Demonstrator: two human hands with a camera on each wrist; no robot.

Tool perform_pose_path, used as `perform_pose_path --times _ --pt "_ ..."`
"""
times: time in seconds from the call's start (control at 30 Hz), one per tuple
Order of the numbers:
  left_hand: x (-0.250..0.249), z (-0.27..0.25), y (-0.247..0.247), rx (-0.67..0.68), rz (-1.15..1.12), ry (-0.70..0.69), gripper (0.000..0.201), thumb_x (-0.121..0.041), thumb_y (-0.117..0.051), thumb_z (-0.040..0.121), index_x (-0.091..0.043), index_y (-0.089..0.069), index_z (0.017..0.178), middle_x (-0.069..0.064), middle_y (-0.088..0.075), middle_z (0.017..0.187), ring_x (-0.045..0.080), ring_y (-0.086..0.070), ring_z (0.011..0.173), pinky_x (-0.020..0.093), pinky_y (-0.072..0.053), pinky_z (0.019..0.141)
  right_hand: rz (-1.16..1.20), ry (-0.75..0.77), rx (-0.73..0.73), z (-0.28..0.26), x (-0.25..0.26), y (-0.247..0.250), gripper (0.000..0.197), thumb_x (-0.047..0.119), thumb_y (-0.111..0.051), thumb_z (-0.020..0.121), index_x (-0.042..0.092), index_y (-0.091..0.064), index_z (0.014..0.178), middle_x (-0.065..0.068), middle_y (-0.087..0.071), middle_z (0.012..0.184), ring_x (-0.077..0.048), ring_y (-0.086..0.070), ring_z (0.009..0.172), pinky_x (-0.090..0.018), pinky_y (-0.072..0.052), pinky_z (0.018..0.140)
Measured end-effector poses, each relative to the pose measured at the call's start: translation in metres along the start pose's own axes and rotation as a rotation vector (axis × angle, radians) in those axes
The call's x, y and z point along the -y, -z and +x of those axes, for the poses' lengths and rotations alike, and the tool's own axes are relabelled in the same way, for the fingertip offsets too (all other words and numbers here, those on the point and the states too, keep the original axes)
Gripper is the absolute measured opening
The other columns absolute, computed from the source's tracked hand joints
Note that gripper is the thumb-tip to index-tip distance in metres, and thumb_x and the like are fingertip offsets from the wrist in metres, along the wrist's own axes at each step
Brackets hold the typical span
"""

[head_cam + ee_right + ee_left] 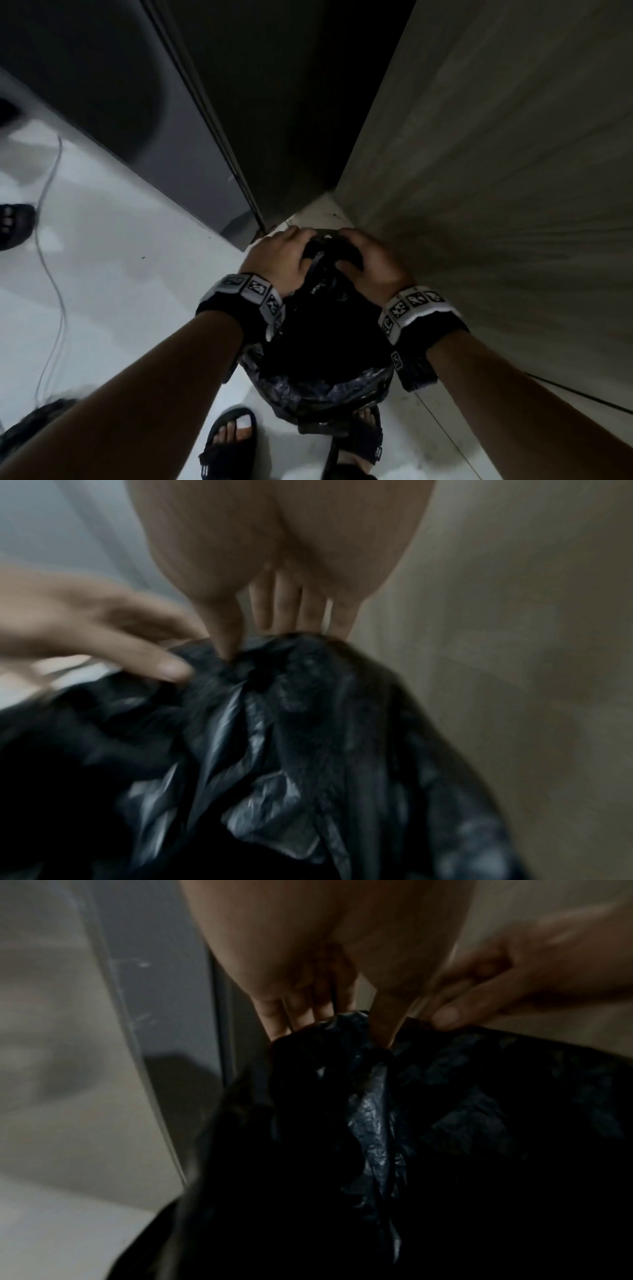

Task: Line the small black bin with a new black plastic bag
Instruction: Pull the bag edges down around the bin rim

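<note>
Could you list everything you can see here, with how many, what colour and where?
Crinkled black plastic bag: one, black, over the bin's mouth, its far edge bunched in both hands.
Small black bin: one, black, on the floor between the feet, mostly hidden by the bag.
Glossy tiled floor: white, left and below.
Thin cable: one, grey, trailing across the floor at left.
Dark grey appliance: one, upper left.
Beige wood-grain panel: one, right.
Black sandals: two, on the person's feet; another at the left edge.
Wrist bands: two, black with white markers.
Left hand: grips the bag.
Right hand: grips the bag.
</note>
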State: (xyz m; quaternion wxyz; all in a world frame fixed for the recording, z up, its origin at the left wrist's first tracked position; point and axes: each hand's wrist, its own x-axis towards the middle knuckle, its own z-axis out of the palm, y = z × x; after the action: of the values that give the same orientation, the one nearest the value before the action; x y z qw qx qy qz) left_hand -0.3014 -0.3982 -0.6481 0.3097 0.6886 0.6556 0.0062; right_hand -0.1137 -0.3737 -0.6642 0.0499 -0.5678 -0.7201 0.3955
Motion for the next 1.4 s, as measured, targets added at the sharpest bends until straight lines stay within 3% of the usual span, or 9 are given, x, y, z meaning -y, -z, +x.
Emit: perform_pose_path --times 0.2,0.37,0.47,0.63,0.83,1.0,1.2,1.27,1.4 --pt "0.008 0.01 -0.003 0.218 0.054 0.003 0.051 -0.021 -0.046 0.088 -0.026 -0.034 0.138 0.013 -0.06 0.129 0.037 -0.058 0.115 0.045 -0.047 0.095 -0.261 -0.208 0.212 0.015 -0.012 -0.005 0.031 0.031 -0.047 0.092 0.013 -0.053 0.117 -0.018 -0.063 0.117 -0.035 -0.061 0.106 -0.035 -0.045 0.077" --pt "0.021 -0.021 0.002 0.012 -0.073 0.078 0.057 -0.035 -0.045 0.094 -0.022 -0.027 0.147 0.011 -0.042 0.146 0.034 -0.049 0.126 0.042 -0.043 0.101 0.027 -0.31 0.063 -0.013 -0.014 0.01 0.055 0.034 -0.059 0.088 0.022 -0.041 0.139 -0.008 -0.054 0.135 -0.028 -0.054 0.121 -0.035 -0.045 0.096" --pt "0.029 -0.053 -0.002 -0.171 -0.051 0.161 0.055 -0.033 -0.051 0.087 -0.02 -0.039 0.139 0.011 -0.049 0.132 0.034 -0.05 0.118 0.046 -0.045 0.097 0.124 -0.38 -0.091 -0.047 -0.022 0.014 0.055 0.029 -0.066 0.085 0.019 -0.046 0.135 -0.01 -0.058 0.126 -0.028 -0.056 0.115 -0.028 -0.043 0.087" --pt "0.034 -0.105 -0.015 -0.165 -0.212 0.34 0.059 -0.031 -0.055 0.084 -0.023 -0.038 0.14 0.009 -0.05 0.127 0.032 -0.055 0.112 0.047 -0.052 0.089 0.265 -0.439 -0.137 -0.101 -0.022 0.016 0.048 0.012 -0.063 0.088 0.015 -0.049 0.134 -0.013 -0.059 0.112 -0.018 -0.06 0.083 -0.008 -0.044 0.067" --pt "0.029 -0.132 -0.032 -0.006 -0.38 0.43 0.069 -0.018 -0.055 0.08 -0.037 -0.028 0.141 0.008 -0.055 0.108 0.036 -0.065 0.088 0.049 -0.053 0.086 0.316 -0.478 -0.025 -0.117 -0.035 -0.007 0.069 0.001 -0.052 0.09 0.046 -0.036 0.139 -0.002 -0.052 0.082 -0.03 -0.063 0.083 -0.053 -0.057 0.081" --pt "0.029 -0.121 -0.026 -0.016 -0.419 0.431 0.062 -0.013 -0.054 0.08 -0.036 -0.036 0.135 0.004 -0.048 0.096 0.033 -0.061 0.087 0.042 -0.055 0.085 0.33 -0.45 -0.05 -0.11 -0.038 -0.006 0.072 -0.004 -0.058 0.085 0.037 -0.038 0.14 0.001 -0.05 0.076 -0.034 -0.06 0.077 -0.057 -0.055 0.079" --pt "0.034 -0.07 -0.005 -0.001 -0.382 0.339 0.081 -0.02 -0.06 0.074 -0.036 -0.029 0.147 0.012 -0.049 0.103 0.036 -0.058 0.1 0.031 -0.046 0.092 0.348 -0.497 -0.151 -0.079 -0.037 0.02 0.057 -0.001 -0.059 0.085 0.027 -0.05 0.135 0.003 -0.047 0.072 -0.024 -0.056 0.074 -0.04 -0.061 0.069" --pt "0.036 -0.05 0.002 -0.005 -0.368 0.341 0.081 -0.016 -0.062 0.079 -0.034 -0.025 0.149 0.014 -0.047 0.112 0.037 -0.057 0.108 0.031 -0.044 0.097 0.408 -0.515 -0.198 -0.062 -0.039 0.025 0.062 -0.008 -0.053 0.086 0.03 -0.05 0.136 -0.003 -0.04 0.072 -0.025 -0.051 0.076 -0.036 -0.06 0.066" --pt "0.043 -0.016 0.012 -0.072 -0.348 0.309 0.082 -0.011 -0.064 0.079 -0.027 -0.026 0.15 0.015 -0.034 0.153 0.033 -0.039 0.138 0.033 -0.033 0.115 0.326 -0.434 -0.229 -0.03 -0.038 0.032 0.075 -0.011 -0.05 0.083 0.039 -0.042 0.139 0.0 -0.056 0.081 -0.025 -0.059 0.086 -0.053 -0.056 0.084"
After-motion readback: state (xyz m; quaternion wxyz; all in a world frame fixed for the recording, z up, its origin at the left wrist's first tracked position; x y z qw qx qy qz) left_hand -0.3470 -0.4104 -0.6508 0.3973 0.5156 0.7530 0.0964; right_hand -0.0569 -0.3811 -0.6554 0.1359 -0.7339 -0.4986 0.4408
